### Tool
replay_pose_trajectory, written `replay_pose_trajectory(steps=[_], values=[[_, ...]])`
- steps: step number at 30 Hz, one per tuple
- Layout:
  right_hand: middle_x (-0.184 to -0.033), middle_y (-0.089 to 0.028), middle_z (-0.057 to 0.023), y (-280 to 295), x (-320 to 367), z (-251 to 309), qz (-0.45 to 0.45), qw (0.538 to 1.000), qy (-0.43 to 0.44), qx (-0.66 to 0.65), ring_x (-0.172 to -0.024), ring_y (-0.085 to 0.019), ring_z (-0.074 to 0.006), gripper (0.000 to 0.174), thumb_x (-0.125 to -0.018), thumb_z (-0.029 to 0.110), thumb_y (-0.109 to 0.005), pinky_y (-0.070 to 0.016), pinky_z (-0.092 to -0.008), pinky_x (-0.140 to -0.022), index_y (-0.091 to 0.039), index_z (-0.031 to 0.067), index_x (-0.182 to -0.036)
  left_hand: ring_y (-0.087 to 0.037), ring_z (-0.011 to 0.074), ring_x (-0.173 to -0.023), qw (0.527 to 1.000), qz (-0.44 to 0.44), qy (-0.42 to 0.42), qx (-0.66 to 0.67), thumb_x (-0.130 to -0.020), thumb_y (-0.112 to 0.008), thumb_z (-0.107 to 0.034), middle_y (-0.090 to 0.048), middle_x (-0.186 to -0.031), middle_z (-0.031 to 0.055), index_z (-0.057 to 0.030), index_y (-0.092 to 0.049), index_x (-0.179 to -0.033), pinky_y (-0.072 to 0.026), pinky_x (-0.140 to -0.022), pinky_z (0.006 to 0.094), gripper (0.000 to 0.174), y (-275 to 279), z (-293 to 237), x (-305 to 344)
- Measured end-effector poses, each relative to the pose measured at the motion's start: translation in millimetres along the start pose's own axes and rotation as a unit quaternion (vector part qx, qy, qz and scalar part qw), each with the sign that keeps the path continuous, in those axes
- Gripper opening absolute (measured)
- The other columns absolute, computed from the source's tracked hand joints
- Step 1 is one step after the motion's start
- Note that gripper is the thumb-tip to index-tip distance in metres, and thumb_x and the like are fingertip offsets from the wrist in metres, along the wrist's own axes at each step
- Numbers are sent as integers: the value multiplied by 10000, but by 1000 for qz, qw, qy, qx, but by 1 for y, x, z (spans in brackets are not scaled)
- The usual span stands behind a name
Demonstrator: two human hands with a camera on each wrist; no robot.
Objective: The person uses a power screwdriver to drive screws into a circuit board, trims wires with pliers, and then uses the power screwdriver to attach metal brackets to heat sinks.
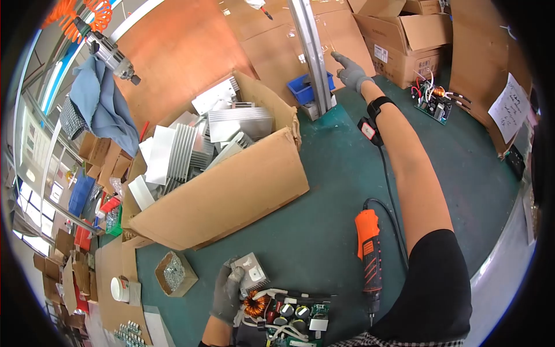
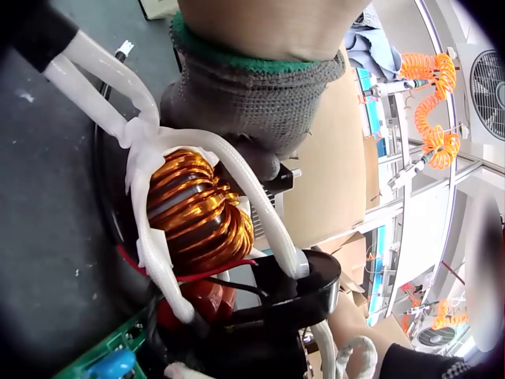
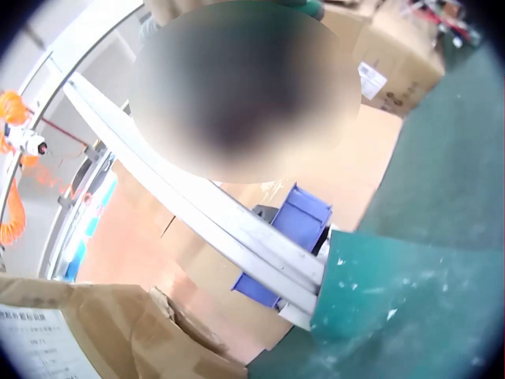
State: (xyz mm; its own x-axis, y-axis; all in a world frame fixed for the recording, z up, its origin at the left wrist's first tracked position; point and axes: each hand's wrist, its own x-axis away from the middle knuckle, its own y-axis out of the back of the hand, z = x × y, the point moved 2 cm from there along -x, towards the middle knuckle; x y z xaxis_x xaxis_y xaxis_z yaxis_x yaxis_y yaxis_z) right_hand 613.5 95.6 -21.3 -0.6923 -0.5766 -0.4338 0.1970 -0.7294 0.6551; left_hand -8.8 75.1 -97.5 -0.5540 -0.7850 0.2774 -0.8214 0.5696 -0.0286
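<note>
In the head view, my gloved left hand [image 1: 226, 292] grips the edge of a small grey metal heat sink [image 1: 252, 273] with white patches. Directly below it lies a circuit board [image 1: 319, 324] with a copper-wound coil [image 1: 255, 303]. The left wrist view shows the glove [image 2: 245, 99] beside that coil [image 2: 197, 209] and its white-sleeved wires; the fingers are largely hidden. My gloved right hand [image 1: 352, 73] is raised at the far side, right of a metal post [image 1: 312, 52] and a blue bin [image 1: 302, 91], fingers extended, no held object visible. The right wrist view is mostly blurred around that hand.
A large carton [image 1: 231, 194] of finned heat sinks stands left of centre, with a small box of screws [image 1: 174, 274] before it. An orange-black power tool [image 1: 369, 248] and its cable lie near my right arm. Another circuit board [image 1: 433, 107] sits back right by cartons [image 1: 399, 46].
</note>
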Motion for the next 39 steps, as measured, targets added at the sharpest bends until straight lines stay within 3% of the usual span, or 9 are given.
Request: replay_pose_trajectory(steps=[8,13,19,24,26,30,33,35,39], values=[[-1459,-439,-166,-80,-34,-39,15,993,21,-112,-1338,-432,-328,635,-936,174,-456,-344,-371,-1097,-239,255,-1527,-589,143,-1009,999,-2,9,-31,-964,-559,-239,-609,-1124,106,21,-483,-1294,-493,-862,273,427,2,-4,-2],[-1173,-644,-181,-46,-4,1,14,982,24,186,-1086,-586,-400,487,-891,197,-460,-426,-444,-982,-467,192,-1379,-596,156,-1015,1000,9,19,-5,-964,-567,-242,-606,-1141,115,23,-484,-1287,-501,-867,292,426,-3,-5,-3],[-1113,-653,-166,-39,3,13,114,950,-12,291,-1095,-592,-345,351,-874,231,-513,-445,-462,-961,-611,144,-1200,-600,138,-980,998,-14,7,-53,-956,-558,-284,-604,-1126,89,12,-492,-1278,-509,-829,267,443,-6,-8,-3],[-1103,-660,-139,-21,24,20,-215,963,-72,144,-1095,-583,-320,279,-908,273,-514,-456,-450,-939,-667,167,-1115,-582,111,-925,997,-3,-1,-81,-970,-547,-337,-616,-1065,73,10,-513,-1260,-482,-758,231,454,1,-7,0],[-1048,-653,-176,6,31,11,-246,965,56,72,-1005,-610,-337,279,-919,238,-512,-477,-435,-883,-653,94,-1111,-512,30,-657,997,-26,-21,-64,-971,-537,-302,-597,-914,5,-10,-504,-1274,-400,-519,174,422,-3,-7,2],[-945,-611,-144,42,157,93,-83,973,138,-169,-844,-606,-227,215,-944,123,-494,-489,-332,-751,-575,-16,-1087,-553,56,-704,995,-37,-38,-80,-978,-530,-304,-595,-996,43,-44,-459,-1314,-432,-519,185,431,-5,-7,8],[-906,-583,-100,26,255,187,61,869,315,-377,-832,-599,-201,151,-886,-68,-515,-497,-324,-725,-547,19,-1005,-589,137,-829,994,-47,-32,-95,-986,-518,-304,-588,-1056,88,-51,-468,-1299,-495,-659,256,406,-7,-16,16],[-1018,-573,-153,17,310,220,68,913,337,-220,-931,-600,-290,129,-903,73,-585,-490,-370,-824,-535,42,-1018,-586,181,-898,972,-86,-131,-174,-989,-509,-301,-589,-1069,111,-47,-473,-1289,-488,-760,300,394,-6,-12,18],[-1150,-515,-163,-6,401,283,243,886,378,-114,-1042,-562,-353,250,-866,190,-614,-502,-433,-837,-523,85,-1074,-555,199,-998,932,-146,-266,-198,-1008,-474,-209,-595,-1066,131,-47,-488,-1252,-451,-889,331,293,-15,-36,43]])
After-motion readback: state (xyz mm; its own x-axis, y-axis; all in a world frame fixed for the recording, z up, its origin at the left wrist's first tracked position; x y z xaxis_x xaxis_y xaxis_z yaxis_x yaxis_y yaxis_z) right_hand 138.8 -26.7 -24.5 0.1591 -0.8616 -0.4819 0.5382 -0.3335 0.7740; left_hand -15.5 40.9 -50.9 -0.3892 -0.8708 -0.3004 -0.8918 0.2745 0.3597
